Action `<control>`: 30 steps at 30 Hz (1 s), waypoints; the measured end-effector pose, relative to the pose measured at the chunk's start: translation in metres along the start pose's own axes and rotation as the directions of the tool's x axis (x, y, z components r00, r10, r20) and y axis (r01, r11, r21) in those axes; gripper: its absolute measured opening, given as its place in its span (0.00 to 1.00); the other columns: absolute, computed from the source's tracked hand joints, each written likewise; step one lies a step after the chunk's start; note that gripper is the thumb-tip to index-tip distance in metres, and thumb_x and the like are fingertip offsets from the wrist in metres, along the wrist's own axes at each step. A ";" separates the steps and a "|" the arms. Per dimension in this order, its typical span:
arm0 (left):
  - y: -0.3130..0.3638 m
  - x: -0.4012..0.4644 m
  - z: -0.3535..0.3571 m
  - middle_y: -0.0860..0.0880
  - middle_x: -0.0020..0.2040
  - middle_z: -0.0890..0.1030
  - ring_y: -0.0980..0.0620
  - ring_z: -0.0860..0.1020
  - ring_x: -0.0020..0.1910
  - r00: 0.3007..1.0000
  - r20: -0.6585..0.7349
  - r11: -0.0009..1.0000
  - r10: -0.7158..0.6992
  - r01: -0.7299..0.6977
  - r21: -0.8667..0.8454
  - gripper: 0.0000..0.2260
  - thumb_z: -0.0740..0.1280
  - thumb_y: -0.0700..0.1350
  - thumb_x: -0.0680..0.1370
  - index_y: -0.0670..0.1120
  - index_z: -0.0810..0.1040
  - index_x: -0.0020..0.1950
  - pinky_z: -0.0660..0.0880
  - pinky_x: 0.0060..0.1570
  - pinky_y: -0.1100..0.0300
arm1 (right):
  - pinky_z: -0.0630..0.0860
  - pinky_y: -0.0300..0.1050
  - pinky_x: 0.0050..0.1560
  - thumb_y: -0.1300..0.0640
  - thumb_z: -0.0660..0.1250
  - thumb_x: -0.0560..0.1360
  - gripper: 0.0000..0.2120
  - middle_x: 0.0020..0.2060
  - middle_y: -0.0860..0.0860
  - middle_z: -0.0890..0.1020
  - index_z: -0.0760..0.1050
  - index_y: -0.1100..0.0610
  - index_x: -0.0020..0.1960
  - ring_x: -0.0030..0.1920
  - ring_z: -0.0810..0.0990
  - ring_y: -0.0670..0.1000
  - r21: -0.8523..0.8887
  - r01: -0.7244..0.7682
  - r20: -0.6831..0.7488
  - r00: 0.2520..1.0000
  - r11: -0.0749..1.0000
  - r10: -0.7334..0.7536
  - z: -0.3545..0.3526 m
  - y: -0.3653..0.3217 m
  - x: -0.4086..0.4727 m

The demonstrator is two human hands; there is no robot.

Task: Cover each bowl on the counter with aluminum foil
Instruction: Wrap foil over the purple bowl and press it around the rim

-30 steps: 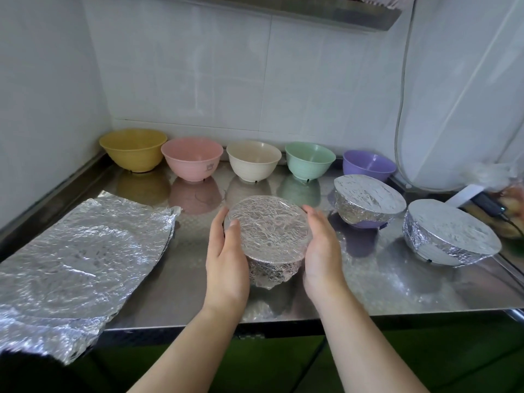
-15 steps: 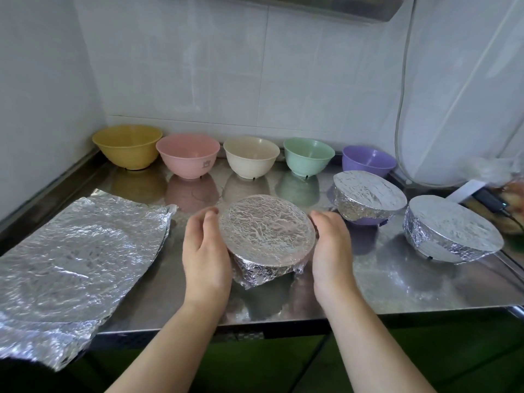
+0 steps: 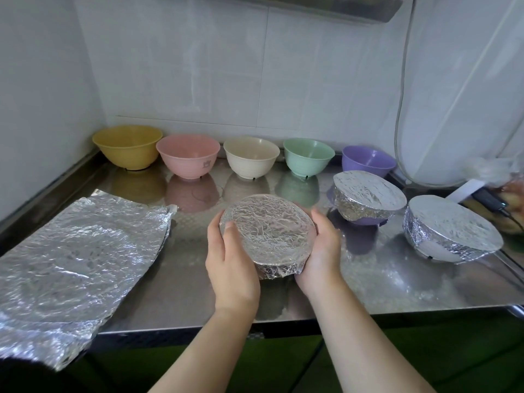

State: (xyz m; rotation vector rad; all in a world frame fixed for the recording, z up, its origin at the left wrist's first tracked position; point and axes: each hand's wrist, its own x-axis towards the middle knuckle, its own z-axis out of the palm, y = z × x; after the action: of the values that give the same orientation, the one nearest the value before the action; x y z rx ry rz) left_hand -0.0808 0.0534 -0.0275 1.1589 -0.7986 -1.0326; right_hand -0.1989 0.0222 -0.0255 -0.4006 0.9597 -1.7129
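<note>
Hands grip a foil-covered bowl [image 3: 268, 236] near the counter's [image 3: 368, 279] front edge: left hand [image 3: 231, 268] and right hand [image 3: 321, 256] curl round its sides.

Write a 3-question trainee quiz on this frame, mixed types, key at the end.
1. True or false: the left hand and the right hand both hold the foil-wrapped bowl.
2. How many bowls along the wall are uncovered?
   A. three
   B. five
   C. seven
3. Fill in: the loose foil sheets lie to the ____ of the held bowl.

Key:
1. True.
2. B: yellow bowl, pink bowl, cream bowl, green bowl, purple bowl.
3. Left. Two other covered bowls stand on the right.
</note>
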 end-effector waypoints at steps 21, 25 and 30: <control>0.005 0.008 -0.022 0.56 0.79 0.68 0.66 0.63 0.68 0.996 0.082 0.995 -0.029 0.021 0.101 0.23 0.53 0.55 0.87 0.51 0.68 0.81 0.56 0.69 0.65 | 0.84 0.58 0.58 0.67 0.58 0.70 0.21 0.43 0.44 0.88 0.84 0.48 0.49 0.48 0.87 0.48 -0.839 0.135 -0.035 0.953 0.527 -0.301 -0.039 -0.019 -0.054; 0.003 0.009 -0.023 0.56 0.79 0.69 0.64 0.64 0.71 0.997 0.081 0.994 -0.020 0.011 0.110 0.23 0.53 0.55 0.87 0.50 0.69 0.80 0.57 0.71 0.64 | 0.85 0.49 0.54 0.65 0.72 0.72 0.20 0.45 0.38 0.86 0.78 0.42 0.54 0.46 0.86 0.40 -0.899 0.175 0.132 0.983 0.402 -0.131 -0.041 -0.016 -0.068; 0.002 0.010 -0.022 0.56 0.77 0.71 0.60 0.67 0.73 0.997 0.071 0.993 -0.023 0.015 0.116 0.23 0.53 0.56 0.86 0.50 0.71 0.79 0.59 0.76 0.58 | 0.82 0.42 0.53 0.56 0.77 0.72 0.23 0.49 0.38 0.85 0.73 0.37 0.59 0.48 0.84 0.38 -0.917 0.269 0.210 0.953 0.294 -0.218 -0.042 -0.006 -0.066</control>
State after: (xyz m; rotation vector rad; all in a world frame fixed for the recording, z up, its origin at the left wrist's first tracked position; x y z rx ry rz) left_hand -0.0565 0.0518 -0.0310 1.2349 -0.9167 -1.0602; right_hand -0.2074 0.1002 -0.0337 -1.4315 1.9216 -1.1662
